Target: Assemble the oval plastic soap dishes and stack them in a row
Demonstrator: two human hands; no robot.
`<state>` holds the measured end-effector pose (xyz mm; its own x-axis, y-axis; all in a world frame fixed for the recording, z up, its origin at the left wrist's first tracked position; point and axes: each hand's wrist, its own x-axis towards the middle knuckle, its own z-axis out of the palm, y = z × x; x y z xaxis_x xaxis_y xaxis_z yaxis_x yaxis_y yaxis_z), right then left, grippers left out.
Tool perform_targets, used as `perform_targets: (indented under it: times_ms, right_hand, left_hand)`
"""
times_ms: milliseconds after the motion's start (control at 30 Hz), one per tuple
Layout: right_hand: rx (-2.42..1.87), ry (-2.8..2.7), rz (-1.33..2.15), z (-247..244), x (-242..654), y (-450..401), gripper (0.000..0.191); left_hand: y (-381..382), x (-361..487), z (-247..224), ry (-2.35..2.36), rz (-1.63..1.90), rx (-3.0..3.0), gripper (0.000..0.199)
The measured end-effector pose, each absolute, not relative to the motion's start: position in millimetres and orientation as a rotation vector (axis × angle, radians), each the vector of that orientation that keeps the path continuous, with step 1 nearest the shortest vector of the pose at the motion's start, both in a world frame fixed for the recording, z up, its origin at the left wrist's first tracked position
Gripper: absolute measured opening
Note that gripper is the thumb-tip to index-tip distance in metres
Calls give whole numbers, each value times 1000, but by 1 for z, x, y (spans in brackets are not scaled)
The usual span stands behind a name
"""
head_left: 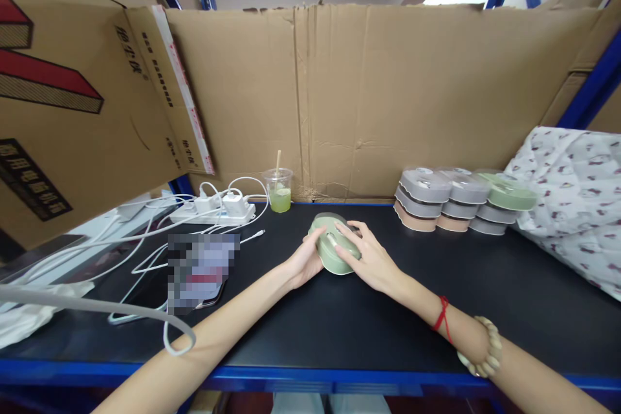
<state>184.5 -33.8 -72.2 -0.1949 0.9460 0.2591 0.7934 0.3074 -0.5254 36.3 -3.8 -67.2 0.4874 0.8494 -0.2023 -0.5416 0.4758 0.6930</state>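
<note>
While gripped on the black table (339,323), green container (332,247) between left hand (305,262) and right hand (366,257).

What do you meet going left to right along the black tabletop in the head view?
Power strip → drink cup → left hand → green case → right hand → stacked cases → patterned cloth.

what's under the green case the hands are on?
The green case sits on the black table, left hand on its left side, right hand over the top. Only tabletop shows around it; the spot directly beneath is covered.
</note>
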Motion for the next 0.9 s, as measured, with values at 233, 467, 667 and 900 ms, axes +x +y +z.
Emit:
perform_targets:
  times_ms: [233, 467, 667, 900]
  right_hand:
    - [-1496, -2071, 250, -74, 184, -36, 58]
    - [-1525, -2101, 159, -73, 181, -37, 59]
    - [-1692, -2184, 145, -65, 180, -36, 75]
    - [-2030, -2054, -287, -64, 209, -11, 63]
  left_hand:
    - [-7, 38, -62, 655, 924, 624, 30]
    - [-5, 36, -58, 622, 933, 601, 30]
    - [1, 38, -61, 735, 920, 673, 30]
    - [0, 34, -44, 887, 1018, 727, 24]
